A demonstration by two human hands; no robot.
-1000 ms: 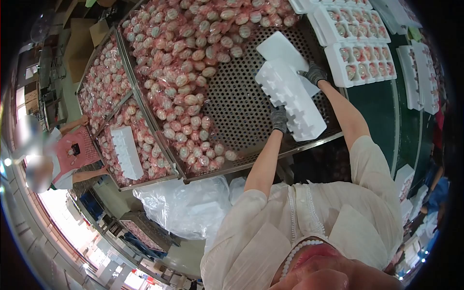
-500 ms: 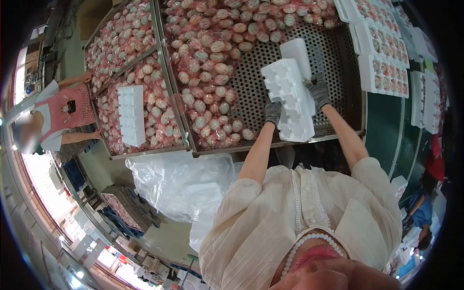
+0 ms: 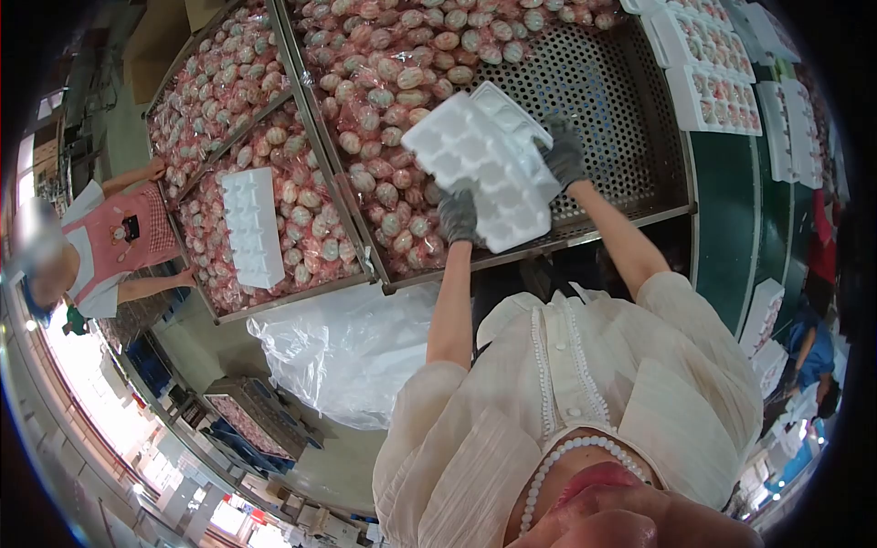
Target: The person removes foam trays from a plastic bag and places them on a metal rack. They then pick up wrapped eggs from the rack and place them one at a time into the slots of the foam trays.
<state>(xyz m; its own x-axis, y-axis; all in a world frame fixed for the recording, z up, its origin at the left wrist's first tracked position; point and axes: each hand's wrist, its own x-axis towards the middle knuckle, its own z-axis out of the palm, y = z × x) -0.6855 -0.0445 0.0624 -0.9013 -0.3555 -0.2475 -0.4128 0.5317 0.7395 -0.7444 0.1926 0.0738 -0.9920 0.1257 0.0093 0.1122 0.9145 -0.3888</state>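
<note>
Two white foam trays with rows of cups overlap between my hands, above the metal bin. My left hand (image 3: pixel 458 216), in a grey glove, grips the lower left edge of the front foam tray (image 3: pixel 489 173). At the right side, my gloved right hand (image 3: pixel 565 157) holds the edge of the rear foam tray (image 3: pixel 510 111); its fingers are partly blurred. Wrapped pink and white round items (image 3: pixel 388 155) lie heaped to the left of and beyond the trays.
The bin's perforated floor (image 3: pixel 607 119) shows on the right. Another foam tray (image 3: pixel 251 226) lies on the left heap, near a person in a pink apron (image 3: pixel 123 228). Filled trays (image 3: pixel 717 99) stand at the right. Clear plastic (image 3: pixel 343 352) hangs below the bin.
Both hands and the two foam trays have moved left. The front tray has turned so its cups face up more, and the rear tray sits closer against it.
</note>
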